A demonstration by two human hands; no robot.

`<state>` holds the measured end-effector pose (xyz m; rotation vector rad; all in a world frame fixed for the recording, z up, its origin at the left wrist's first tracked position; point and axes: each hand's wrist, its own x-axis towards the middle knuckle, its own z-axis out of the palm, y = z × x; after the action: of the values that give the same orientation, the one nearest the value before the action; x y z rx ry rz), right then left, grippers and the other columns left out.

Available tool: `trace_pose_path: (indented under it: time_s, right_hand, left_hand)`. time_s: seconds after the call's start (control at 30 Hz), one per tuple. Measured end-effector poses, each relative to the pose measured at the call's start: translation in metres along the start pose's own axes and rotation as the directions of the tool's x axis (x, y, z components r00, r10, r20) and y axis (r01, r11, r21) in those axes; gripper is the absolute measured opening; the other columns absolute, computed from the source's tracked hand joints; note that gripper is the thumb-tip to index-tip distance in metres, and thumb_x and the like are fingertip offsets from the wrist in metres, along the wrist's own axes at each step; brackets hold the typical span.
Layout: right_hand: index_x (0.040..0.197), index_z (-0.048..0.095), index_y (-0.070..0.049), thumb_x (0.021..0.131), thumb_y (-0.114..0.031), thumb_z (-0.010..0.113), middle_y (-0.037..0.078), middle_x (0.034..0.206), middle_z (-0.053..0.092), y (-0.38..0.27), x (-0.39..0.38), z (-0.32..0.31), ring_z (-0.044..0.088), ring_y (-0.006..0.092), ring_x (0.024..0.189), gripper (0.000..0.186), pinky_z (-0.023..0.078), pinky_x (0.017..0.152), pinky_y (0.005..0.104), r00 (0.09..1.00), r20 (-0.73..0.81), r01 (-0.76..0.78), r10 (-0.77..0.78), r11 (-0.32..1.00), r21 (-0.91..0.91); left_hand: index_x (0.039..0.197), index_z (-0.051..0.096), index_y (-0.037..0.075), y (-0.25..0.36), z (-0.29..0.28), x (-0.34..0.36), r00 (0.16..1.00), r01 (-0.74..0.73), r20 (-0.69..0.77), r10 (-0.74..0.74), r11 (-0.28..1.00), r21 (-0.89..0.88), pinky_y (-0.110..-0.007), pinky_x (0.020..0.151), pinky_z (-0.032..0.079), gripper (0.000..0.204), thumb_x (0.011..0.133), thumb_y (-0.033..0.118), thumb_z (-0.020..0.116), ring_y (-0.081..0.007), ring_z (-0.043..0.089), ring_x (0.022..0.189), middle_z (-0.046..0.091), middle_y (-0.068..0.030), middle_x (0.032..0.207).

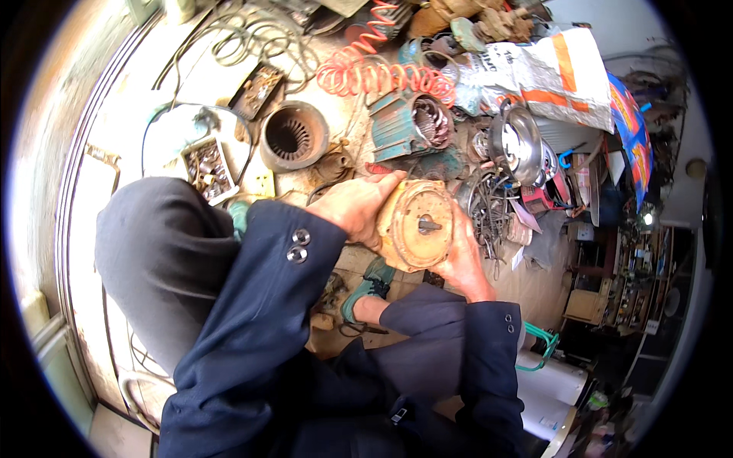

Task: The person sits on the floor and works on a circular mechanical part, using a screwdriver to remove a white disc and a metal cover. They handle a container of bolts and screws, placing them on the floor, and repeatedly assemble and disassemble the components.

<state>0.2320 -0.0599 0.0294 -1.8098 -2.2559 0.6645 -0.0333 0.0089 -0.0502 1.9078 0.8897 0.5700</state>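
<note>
Between my two hands is a worn yellow electric motor [412,238], its round end face turned up with a short metal shaft [429,226] sticking out of the middle. My left hand [353,208] grips its left side, fingers reaching over the far edge. Wrapped against the right side is my right hand [464,263]. The underside of the motor is hidden. Just beyond it lie a green finned motor housing [391,131] with copper windings showing and a grey stator core [295,136] standing on the floor.
Boxes of small metal parts [208,164] sit at the left. A coiled red air hose [359,76] crosses the far floor beside a white sack [527,76]. To the right are a metal bowl [521,141] and tangled cables [489,202]. My sandalled foot [370,294] is below the motor.
</note>
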Motion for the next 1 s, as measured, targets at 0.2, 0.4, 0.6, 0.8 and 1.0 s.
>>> trace_pose_path:
  time_s: [0.2,0.4,0.6,0.8,1.0]
  right_hand:
    - [0.164,0.021,-0.007,0.067,-0.018,0.097,0.028,0.153,0.039,0.024,-0.008,0.001,0.049,0.0464,0.138,0.123,0.047,0.114,0.0471,0.998,-0.049,0.048,-0.049,0.999,-0.02]
    - [0.165,0.019,-0.009,0.074,-0.016,0.092,0.028,0.148,0.041,0.024,-0.009,-0.008,0.053,0.0476,0.132,0.117,0.049,0.11,0.0477,0.998,0.044,-0.055,0.052,0.995,0.078]
    - [0.167,0.015,-0.013,0.072,0.005,0.082,0.026,0.14,0.042,0.027,-0.008,-0.007,0.061,0.0486,0.118,0.118,0.055,0.098,0.05,0.991,0.103,-0.09,0.082,0.993,0.074]
    - [0.167,0.017,-0.012,0.071,0.012,0.073,0.027,0.135,0.044,0.025,-0.006,-0.012,0.063,0.0498,0.107,0.113,0.056,0.092,0.0521,0.986,0.132,-0.098,0.098,0.995,-0.004]
    - [0.166,0.023,-0.011,0.074,0.01,0.07,0.028,0.13,0.048,0.029,-0.015,-0.016,0.061,0.0493,0.11,0.105,0.053,0.095,0.0522,1.0,-0.003,-0.01,0.01,1.0,-0.017]
  left_hand:
    - [0.156,0.036,0.001,0.012,0.004,0.013,1.0,-0.011,0.019,0.01,0.998,0.059,-0.044,0.115,0.045,0.122,0.057,0.031,0.1,-0.0397,0.05,0.14,0.052,-0.023,0.15]
    - [0.152,0.04,0.002,0.011,0.0,0.019,0.998,-0.033,0.063,0.028,0.996,0.078,-0.042,0.11,0.049,0.117,0.055,0.027,0.101,-0.041,0.059,0.13,0.061,-0.0239,0.137]
    - [0.147,0.047,0.002,0.036,-0.013,0.022,0.993,0.079,0.078,-0.088,0.99,0.115,-0.042,0.105,0.052,0.109,0.054,0.026,0.099,-0.0394,0.063,0.125,0.066,-0.0217,0.132]
    - [0.144,0.052,0.001,0.036,-0.01,0.025,0.985,0.143,0.083,-0.154,0.981,0.129,-0.039,0.104,0.053,0.105,0.054,0.025,0.099,-0.0338,0.067,0.123,0.069,-0.0194,0.129]
    - [0.145,0.051,0.001,0.044,-0.008,0.03,0.985,0.131,0.097,-0.14,0.988,0.086,-0.035,0.104,0.053,0.108,0.052,0.023,0.1,-0.0257,0.067,0.122,0.068,-0.0144,0.131]
